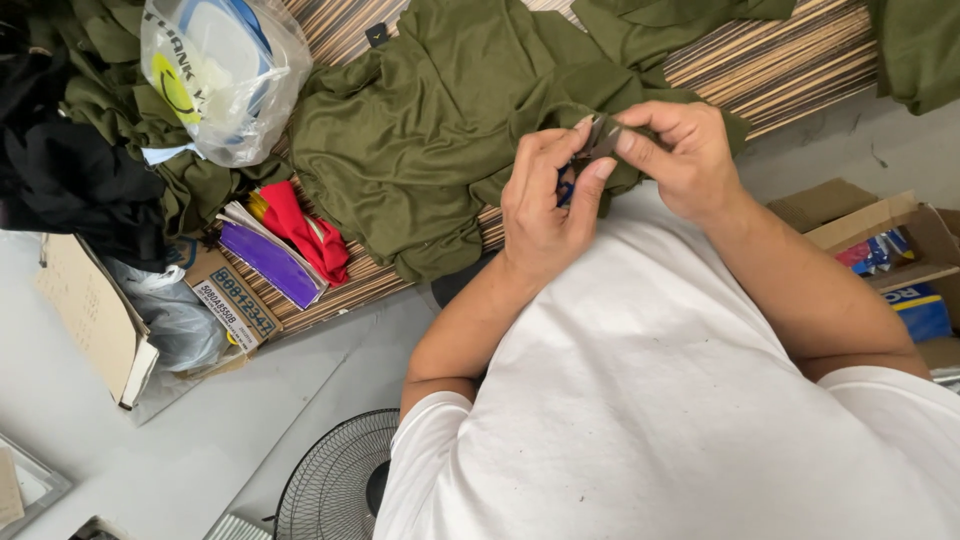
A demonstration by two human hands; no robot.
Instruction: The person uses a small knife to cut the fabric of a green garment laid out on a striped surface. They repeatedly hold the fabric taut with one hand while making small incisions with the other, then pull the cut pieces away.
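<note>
a small dark tag is pinched between the two hands above the near edge of the bench, over the olive green garment. left hand is closed, thumb and forefinger pressed on the tag's lower left side; something blue is glimpsed under its fingers, what it is cannot be told. right hand is closed too, thumb and fingers clamped on the tag's right side. the garment is spread crumpled across the striped bench top, touching the tag. a clear plastic bag is seen at the far left of the bench, a red cloth and a purple packet at its near left edge. a fan grille is seen on the floor below, a cardboard box to the right.
</note>
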